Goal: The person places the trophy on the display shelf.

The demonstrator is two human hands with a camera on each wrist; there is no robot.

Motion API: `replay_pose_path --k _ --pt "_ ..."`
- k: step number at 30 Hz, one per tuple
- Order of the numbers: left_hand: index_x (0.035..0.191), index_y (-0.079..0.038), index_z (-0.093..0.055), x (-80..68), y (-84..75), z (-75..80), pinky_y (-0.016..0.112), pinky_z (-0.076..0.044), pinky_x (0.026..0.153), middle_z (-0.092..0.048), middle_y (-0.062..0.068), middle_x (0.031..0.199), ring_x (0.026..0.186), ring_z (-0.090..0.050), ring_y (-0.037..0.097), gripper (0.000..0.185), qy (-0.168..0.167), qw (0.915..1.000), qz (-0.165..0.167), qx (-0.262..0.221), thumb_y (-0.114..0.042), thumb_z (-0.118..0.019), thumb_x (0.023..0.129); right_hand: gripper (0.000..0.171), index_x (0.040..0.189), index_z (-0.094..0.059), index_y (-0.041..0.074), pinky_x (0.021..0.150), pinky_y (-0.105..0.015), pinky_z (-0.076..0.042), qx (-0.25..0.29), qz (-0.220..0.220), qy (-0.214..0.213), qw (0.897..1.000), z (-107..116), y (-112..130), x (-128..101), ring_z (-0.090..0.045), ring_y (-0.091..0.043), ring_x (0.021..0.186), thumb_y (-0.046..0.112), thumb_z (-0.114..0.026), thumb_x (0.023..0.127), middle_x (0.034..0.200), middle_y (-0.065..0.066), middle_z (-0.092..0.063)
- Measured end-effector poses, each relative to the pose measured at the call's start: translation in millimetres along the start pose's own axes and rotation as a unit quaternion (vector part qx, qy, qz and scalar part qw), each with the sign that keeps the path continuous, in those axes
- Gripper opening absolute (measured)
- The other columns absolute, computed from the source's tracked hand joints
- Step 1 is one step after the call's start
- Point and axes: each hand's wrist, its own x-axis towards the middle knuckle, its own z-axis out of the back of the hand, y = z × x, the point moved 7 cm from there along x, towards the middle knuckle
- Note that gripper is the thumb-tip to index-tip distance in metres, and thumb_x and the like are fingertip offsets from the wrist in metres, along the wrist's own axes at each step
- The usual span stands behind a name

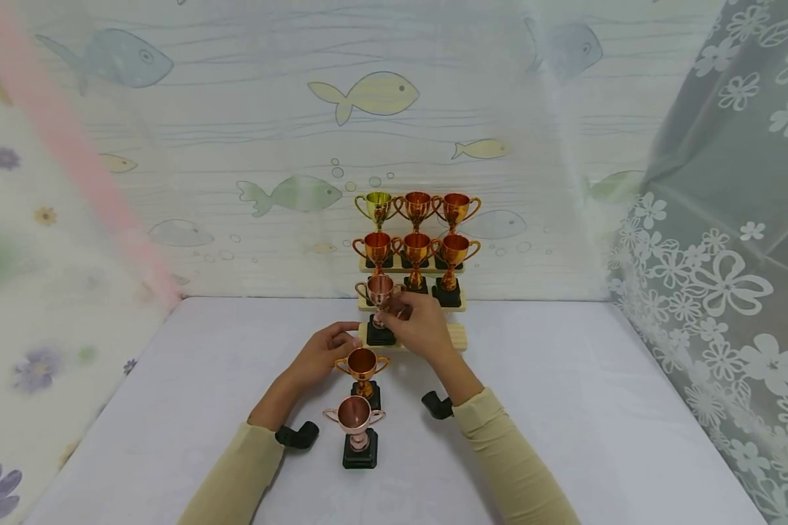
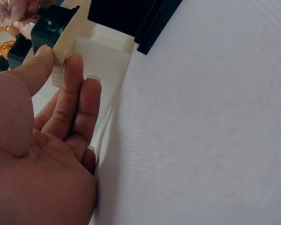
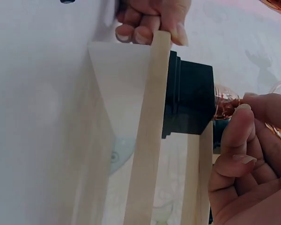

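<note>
On the lowest step of the wooden tiered stand [image 1: 456, 337], the right hand [image 1: 420, 321] is pinching a rose-gold trophy cup [image 1: 379, 292] by its stem, black base sitting on the step's left end. The left hand [image 1: 318, 356] has straight fingers pressed flat against the stand's left end, steadying it. I'd say it's about two-thirds done: six cups fill the two far steps, and two are left on the table [image 1: 597, 408], a copper trophy cup [image 1: 362, 364] and a pink trophy cup [image 1: 354, 415], near the left wrist.
</note>
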Motion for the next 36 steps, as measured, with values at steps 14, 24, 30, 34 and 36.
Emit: replay_pose_path --k 14,24,30,34,36 --pt "0.152 -0.003 -0.053 1.3 -0.8 -0.6 0.033 -0.049 0.096 -0.073 0.009 0.106 0.097 -0.07 0.018 0.047 -0.001 1.0 -0.004 -0.002 -0.021 -0.063 0.109 0.011 0.097 -0.08 0.006 0.064 -0.028 -0.051 -0.001 -0.008 0.002 1.0 -6.2 -1.0 -1.1 -0.062 -0.014 0.069 0.014 -0.084 0.092 0.086 -0.004 -0.076" --pt "0.152 -0.004 -0.052 1.2 0.1 0.1 0.034 -0.049 0.099 -0.073 0.009 0.107 0.1 -0.07 0.018 0.048 0.0 1.0 -0.002 0.007 -0.024 -0.062 0.11 0.011 0.101 -0.08 0.007 0.066 -0.028 -0.053 0.003 -0.006 0.014 1.0 -1.6 1.8 -5.2 -0.064 -0.013 0.07 0.015 -0.082 0.093 0.087 -0.003 -0.076" --pt "0.153 -0.003 -0.051 -0.4 -2.1 0.9 0.033 -0.049 0.098 -0.073 0.009 0.107 0.099 -0.07 0.018 0.049 0.0 1.0 -0.004 0.006 -0.023 -0.062 0.11 0.011 0.104 -0.077 0.007 0.063 -0.027 -0.05 0.011 -0.009 0.014 1.0 4.9 1.3 -14.1 -0.06 -0.015 0.069 0.013 -0.079 0.094 0.086 -0.003 -0.071" --pt "0.152 -0.003 -0.052 -0.9 -1.6 0.0 0.033 -0.05 0.097 -0.073 0.01 0.105 0.097 -0.07 0.018 0.048 -0.001 1.0 -0.003 0.006 -0.022 -0.062 0.11 0.01 0.103 -0.077 0.006 0.063 -0.027 -0.05 -0.002 -0.002 0.02 1.0 6.4 -0.1 -20.5 -0.059 -0.013 0.067 0.011 -0.079 0.095 0.085 -0.001 -0.071" --pt "0.152 -0.004 -0.052 -1.1 -1.4 -0.7 0.033 -0.05 0.097 -0.073 0.01 0.105 0.097 -0.07 0.019 0.047 -0.001 1.0 -0.002 0.004 -0.022 -0.062 0.11 0.01 0.103 -0.077 0.006 0.063 -0.027 -0.051 -0.005 0.009 0.024 1.0 6.5 -0.1 -23.4 -0.059 -0.011 0.067 0.01 -0.079 0.094 0.084 -0.001 -0.071"
